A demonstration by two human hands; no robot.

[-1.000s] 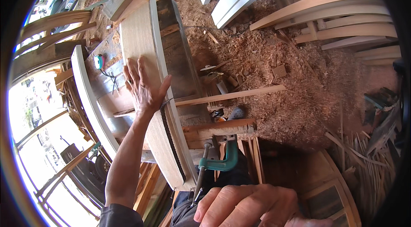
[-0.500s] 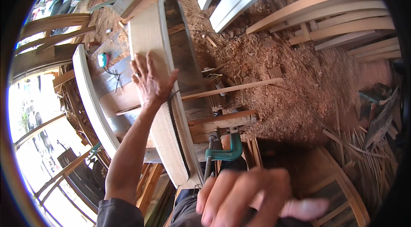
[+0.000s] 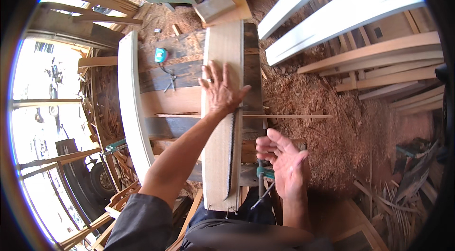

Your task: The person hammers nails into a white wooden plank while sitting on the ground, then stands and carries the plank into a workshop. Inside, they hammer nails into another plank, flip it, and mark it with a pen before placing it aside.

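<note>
A long pale wooden board [image 3: 215,156] runs lengthwise in front of me, its near end at my waist. My left hand [image 3: 222,91] lies flat on it with fingers spread, about midway along. From under that hand a dark, jagged-edged strip or slot [image 3: 231,156] runs toward me along the board; I cannot tell which it is. To the right of the board my right hand [image 3: 286,165] is raised, palm partly up, fingers apart and holding nothing. Partly hidden behind it is a teal clamp [image 3: 268,173] with a metal screw bar.
A teal tape measure [image 3: 161,55] and a thin crossed metal tool [image 3: 170,83] lie on the bench, left of the board. A white-edged plank [image 3: 132,99] stands further left. One thin wooden strip [image 3: 294,116] sticks out rightward over shavings. Curved wooden pieces [image 3: 369,57] are stacked far right.
My right hand has risen from the lower edge, opening from curled fingers to a spread palm. My left hand stays on the board. The view has turned, so the board now appears straighter and further right.
</note>
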